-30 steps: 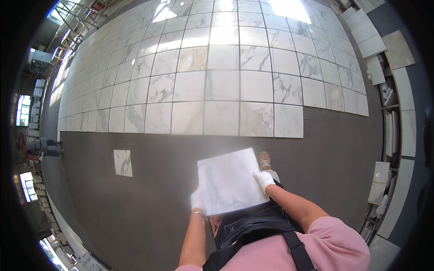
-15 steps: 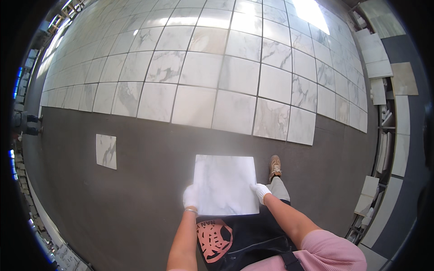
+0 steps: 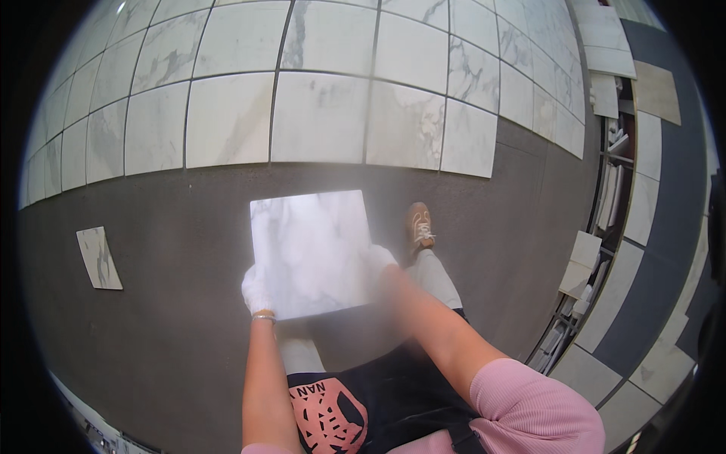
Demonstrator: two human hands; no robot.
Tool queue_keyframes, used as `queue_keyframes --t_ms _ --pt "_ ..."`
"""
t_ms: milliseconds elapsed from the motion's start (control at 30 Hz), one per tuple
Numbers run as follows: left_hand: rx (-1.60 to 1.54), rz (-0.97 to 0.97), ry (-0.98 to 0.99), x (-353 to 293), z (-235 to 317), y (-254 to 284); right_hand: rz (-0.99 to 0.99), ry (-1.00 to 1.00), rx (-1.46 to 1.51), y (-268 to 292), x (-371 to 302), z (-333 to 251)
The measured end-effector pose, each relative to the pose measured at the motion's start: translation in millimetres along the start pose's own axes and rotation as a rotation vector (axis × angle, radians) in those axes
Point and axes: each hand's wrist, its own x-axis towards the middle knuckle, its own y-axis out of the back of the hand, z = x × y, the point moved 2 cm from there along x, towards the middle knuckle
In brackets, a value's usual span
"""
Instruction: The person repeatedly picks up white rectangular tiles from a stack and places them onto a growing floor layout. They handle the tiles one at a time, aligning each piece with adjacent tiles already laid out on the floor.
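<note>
Your left hand (image 3: 257, 290) and right hand (image 3: 376, 261) hold the tile (image 3: 314, 253) between them at mid-frame, by its lower left and right edges. The left pinches its edge; the right is blurred but seems to clasp too, and you cannot tell how the fingers underneath are spread. Keep both grips even and the slab level; it probably hides some of your footing, so place your shoe (image 3: 420, 225) with care. The loose tile (image 3: 98, 259) lies on the floor (image 3: 189, 318) at the left, with the laid tiles (image 3: 321, 117) across the top.

Compared with half a second ago, your tile sits higher and further left in the frame, and the laid tiles look larger.
</note>
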Motion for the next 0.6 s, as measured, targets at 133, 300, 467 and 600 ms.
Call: queue_keyframes --t_ms 133,300,467,600 --pt "0.269 -0.043 -0.164 59 -14 -19 0.025 0.064 0.105 -8 48 6" --pt "0.272 -0.069 -0.057 104 -13 -39 0.063 0.016 0.391 -28 108 22" --pt "0.453 -0.115 -0.030 137 6 -59 0.043 0.057 0.304 -37 154 32" --pt "0.519 -0.136 -0.068 159 7 -74 0.010 0.061 0.441 -40 175 34"
